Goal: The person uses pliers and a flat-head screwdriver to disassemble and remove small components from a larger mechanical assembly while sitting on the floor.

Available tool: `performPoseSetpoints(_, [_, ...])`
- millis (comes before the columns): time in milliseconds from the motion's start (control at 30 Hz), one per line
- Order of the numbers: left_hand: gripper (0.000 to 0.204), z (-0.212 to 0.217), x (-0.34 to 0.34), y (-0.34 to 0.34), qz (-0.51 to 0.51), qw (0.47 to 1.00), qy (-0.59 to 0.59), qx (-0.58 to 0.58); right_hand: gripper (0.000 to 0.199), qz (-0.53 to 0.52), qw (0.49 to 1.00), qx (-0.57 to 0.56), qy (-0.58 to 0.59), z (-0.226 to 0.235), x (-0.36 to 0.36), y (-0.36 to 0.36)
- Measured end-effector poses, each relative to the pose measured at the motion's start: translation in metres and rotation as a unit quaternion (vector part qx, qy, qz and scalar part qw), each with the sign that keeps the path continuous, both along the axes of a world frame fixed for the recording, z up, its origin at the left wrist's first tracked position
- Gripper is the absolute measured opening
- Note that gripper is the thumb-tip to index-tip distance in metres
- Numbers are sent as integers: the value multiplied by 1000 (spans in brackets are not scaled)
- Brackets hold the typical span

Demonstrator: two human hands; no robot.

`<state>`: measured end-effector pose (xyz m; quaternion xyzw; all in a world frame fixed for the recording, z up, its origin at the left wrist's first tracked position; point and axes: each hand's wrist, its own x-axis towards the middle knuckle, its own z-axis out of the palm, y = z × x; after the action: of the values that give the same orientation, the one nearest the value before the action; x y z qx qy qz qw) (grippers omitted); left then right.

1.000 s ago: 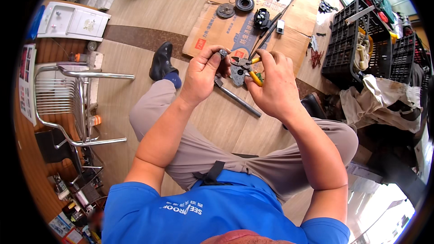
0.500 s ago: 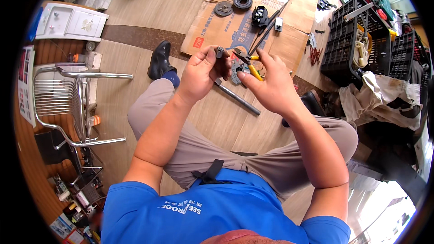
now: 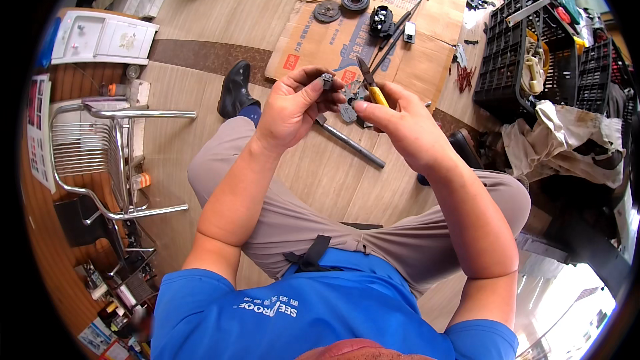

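The left hand (image 3: 293, 110) pinches a small grey part (image 3: 327, 81) between thumb and fingertips. The right hand (image 3: 407, 130) is closed on yellow-handled pliers (image 3: 371, 87), above a metal rod (image 3: 350, 142) on the floor (image 3: 220, 7). A black crate (image 3: 513, 60) at the floor's right edge holds a pale cord (image 3: 533, 67).

small grey metal part (image 3: 327, 81) pinched aloft, yellow-handled pliers (image 3: 369, 84) upright beside it

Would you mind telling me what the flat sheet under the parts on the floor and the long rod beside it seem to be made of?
The flat brown sheet looks like corrugated cardboard: matte, creased, printed like a flattened box. The long grey rod seems bare metal, judging by its dull sheen, though that is uncertain.
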<state>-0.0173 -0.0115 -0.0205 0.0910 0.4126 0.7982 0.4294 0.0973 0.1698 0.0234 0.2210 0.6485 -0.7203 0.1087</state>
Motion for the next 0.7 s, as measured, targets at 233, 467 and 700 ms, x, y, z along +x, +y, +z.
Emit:
performPoseSetpoints(233, [20,1,-1,-1,11,1000,11,-2,51,20,1000,12,-6,4,1,-2])
performPoseSetpoints(467, [26,1,-1,-1,19,999,12,27,57,47,988,142,39,-4,5,-13])
performPoseSetpoints(700, [26,0,0,-2,45,998,-24,40,67,84,900,413,112,-12,11,-19])
